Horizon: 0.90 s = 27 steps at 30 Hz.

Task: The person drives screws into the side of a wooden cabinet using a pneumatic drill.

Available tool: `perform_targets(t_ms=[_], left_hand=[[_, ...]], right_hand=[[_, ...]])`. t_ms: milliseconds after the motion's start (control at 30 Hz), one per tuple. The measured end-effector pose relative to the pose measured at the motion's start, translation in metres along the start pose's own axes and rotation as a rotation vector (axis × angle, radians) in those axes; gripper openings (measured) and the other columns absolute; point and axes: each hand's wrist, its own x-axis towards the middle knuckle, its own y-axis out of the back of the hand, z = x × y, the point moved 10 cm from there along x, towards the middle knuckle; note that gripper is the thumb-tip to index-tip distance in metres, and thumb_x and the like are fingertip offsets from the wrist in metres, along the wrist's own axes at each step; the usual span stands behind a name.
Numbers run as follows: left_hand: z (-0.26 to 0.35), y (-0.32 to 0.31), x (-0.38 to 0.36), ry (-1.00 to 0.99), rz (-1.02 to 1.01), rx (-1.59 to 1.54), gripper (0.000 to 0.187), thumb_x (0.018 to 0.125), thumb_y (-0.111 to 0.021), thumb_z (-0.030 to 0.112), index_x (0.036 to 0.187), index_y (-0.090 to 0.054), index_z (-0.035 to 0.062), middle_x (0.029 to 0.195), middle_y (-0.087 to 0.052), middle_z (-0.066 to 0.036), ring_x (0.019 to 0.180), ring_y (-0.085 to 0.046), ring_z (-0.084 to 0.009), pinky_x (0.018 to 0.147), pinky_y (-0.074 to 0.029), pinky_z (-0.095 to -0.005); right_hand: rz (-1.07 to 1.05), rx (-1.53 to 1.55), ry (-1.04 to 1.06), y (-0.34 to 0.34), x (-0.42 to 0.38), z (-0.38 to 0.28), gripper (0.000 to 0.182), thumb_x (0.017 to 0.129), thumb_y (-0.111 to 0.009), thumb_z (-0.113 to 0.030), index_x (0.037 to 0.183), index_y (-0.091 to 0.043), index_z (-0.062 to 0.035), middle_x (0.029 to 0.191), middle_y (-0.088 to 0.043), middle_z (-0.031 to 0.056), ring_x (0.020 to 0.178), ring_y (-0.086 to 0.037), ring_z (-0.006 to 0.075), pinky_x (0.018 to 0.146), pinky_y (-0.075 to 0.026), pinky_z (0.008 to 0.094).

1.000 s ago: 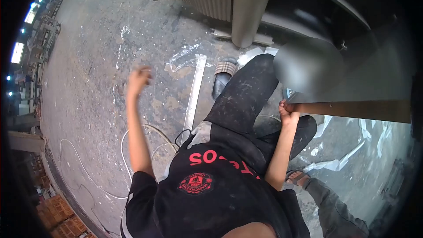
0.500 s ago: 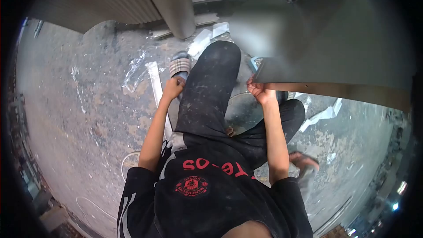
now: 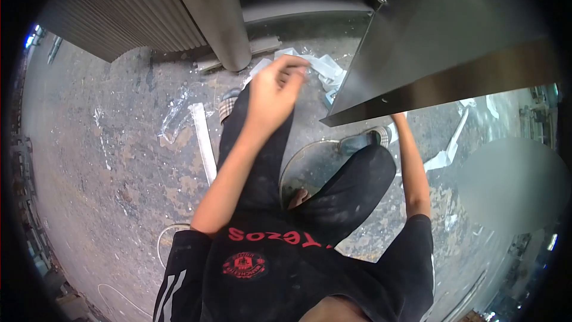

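Observation:
A large grey sheet-metal panel (image 3: 411, 54) with a folded brown-grey edge (image 3: 441, 86) fills the upper right, tilted, its near corner pointing down toward my knees. My left hand (image 3: 275, 92) is raised over my left knee, to the left of that corner and apart from it. Its fingers are loosely curled with the thumb away from them, slightly blurred, and nothing shows in them. My right hand (image 3: 399, 118) reaches up to the underside of the folded edge; its fingers are hidden behind the metal.
A ribbed grey panel (image 3: 131, 12) and a thick round post (image 3: 220, 24) stand at the upper left. White plastic scraps (image 3: 328, 69) and a long white strip (image 3: 204, 143) lie on the worn concrete floor (image 3: 137, 185). A thin cable (image 3: 164, 238) curves beside me.
My left hand has come up from beside my slipper to above my knee. My right hand has moved right along the panel edge, and the panel has tilted. My legs have shifted left.

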Motion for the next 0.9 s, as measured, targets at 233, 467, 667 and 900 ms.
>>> perform_targets(t_ms=[233,467,667,900], left_hand=[[-0.156,-0.066,-0.057,0.486,0.243,-0.259,0.026,0.095,-0.057,0.018,0.114,-0.066,0.0010,0.105,-0.068,-0.010,0.081,-0.062,-0.0165,0.076,-0.049,-0.0314],[-0.345,-0.088,-0.155,0.648,0.208,-0.223,0.018,0.090,-0.048,0.012,0.083,-0.063,0.0072,0.074,-0.061,-0.007,0.064,-0.057,-0.0189,0.055,-0.046,-0.0366],[-0.340,-0.098,-0.163,0.733,0.397,-0.243,0.017,0.091,-0.057,0.019,0.087,-0.065,0.0033,0.070,-0.063,-0.009,0.055,-0.058,-0.0188,0.051,-0.044,-0.0373],[-0.307,-0.080,-0.166,0.559,0.340,0.073,0.019,0.089,-0.061,0.018,0.094,-0.066,0.0002,0.080,-0.069,-0.018,0.076,-0.068,-0.0313,0.072,-0.052,-0.0439]], right_hand=[[-0.048,-0.209,0.369,-0.154,-0.023,-0.056,0.022,0.085,-0.059,-0.009,0.103,-0.071,-0.0026,0.100,-0.071,0.0214,0.091,-0.069,0.0402,0.080,-0.057,0.0501],[0.136,-0.271,0.765,-0.203,-0.035,-0.027,0.027,0.089,-0.063,-0.025,0.110,-0.070,-0.0077,0.103,-0.071,0.0140,0.094,-0.068,0.0352,0.078,-0.054,0.0454],[-0.020,-0.064,0.472,-0.197,-0.010,-0.023,0.036,0.093,-0.061,-0.020,0.126,-0.065,-0.0086,0.124,-0.066,0.0189,0.113,-0.060,0.0421,0.093,-0.048,0.0495],[0.057,-0.010,0.415,-0.179,-0.024,-0.028,0.023,0.090,-0.065,-0.012,0.108,-0.064,0.0025,0.098,-0.068,0.0265,0.094,-0.064,0.0453,0.079,-0.049,0.0529]])
